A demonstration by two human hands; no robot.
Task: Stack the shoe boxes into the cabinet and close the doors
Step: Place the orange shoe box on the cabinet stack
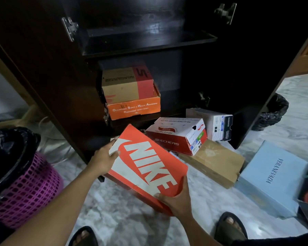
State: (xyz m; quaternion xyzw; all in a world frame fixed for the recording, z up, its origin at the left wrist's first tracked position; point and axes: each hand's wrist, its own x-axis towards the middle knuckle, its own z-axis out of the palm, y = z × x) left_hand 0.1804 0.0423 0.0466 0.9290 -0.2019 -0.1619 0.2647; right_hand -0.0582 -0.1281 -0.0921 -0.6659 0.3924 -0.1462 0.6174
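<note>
I hold an orange Nike shoe box (146, 164) tilted above the floor in front of the dark cabinet (64, 82). My left hand (104, 158) grips its far left corner. My right hand (176, 199) grips its near end. Both cabinet doors stand open. On the bottom shelf sits an orange safety-shoe box (134, 108) with a brown and red box (127, 82) on top. On the floor lie a red and white Skechers box (176, 134), a white box (215, 124), a brown box (213, 162) and a light blue box (270, 178).
A purple mesh basket lined with a black bag (20, 176) stands at the left. A black bag (272, 112) sits beyond the right door. My two sandalled feet (229, 226) rest on the marble floor (124, 215). The upper shelf (149, 39) holds nothing.
</note>
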